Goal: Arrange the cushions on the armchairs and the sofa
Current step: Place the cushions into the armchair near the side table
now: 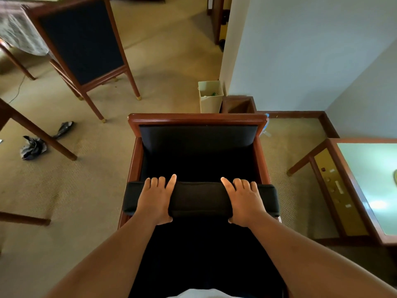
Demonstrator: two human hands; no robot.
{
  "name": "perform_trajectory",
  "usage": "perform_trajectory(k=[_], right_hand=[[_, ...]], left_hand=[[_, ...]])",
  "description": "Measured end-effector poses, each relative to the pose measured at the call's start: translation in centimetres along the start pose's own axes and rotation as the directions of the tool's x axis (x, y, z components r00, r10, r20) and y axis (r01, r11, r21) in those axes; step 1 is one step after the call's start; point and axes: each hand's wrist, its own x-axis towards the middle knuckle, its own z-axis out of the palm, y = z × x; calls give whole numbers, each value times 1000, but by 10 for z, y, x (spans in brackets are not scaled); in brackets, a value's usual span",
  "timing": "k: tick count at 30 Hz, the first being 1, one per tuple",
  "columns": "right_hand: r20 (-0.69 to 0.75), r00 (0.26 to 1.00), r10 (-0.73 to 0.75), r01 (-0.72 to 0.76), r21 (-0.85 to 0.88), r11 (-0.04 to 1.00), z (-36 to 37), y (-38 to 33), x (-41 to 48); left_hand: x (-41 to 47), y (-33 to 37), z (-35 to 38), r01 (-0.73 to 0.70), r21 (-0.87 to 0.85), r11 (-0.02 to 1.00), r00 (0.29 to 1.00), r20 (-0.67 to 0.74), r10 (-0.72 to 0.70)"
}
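Observation:
A black seat cushion (198,198) lies across the front of a wooden armchair (197,118) with a dark padded back, directly below me. The cushion's near edge faces me and its ends reach past both armrests. My left hand (155,200) grips that edge left of centre, fingers over the top and thumb underneath. My right hand (245,202) grips it the same way right of centre. A second armchair (82,41) with a dark back panel stands at the upper left, its back turned toward me.
A cream waste bin (209,96) stands behind the armchair by the wall corner. A bedside console (352,190) with switches and a pale top is at the right. Crumpled dark paper (34,146) lies on the carpet at left, near wooden table legs (40,134).

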Motion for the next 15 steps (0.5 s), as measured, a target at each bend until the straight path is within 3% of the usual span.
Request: perform_trajectory(k=[8, 15], right_hand=[[-12, 999, -46, 46, 2, 999, -20, 6, 6], [-122, 991, -58, 51, -56, 997, -39, 11, 22]], left_hand=[[11, -7, -11, -69, -45, 997, 995, -80, 65], [19, -19, -28, -52, -70, 996, 979, -201, 37]])
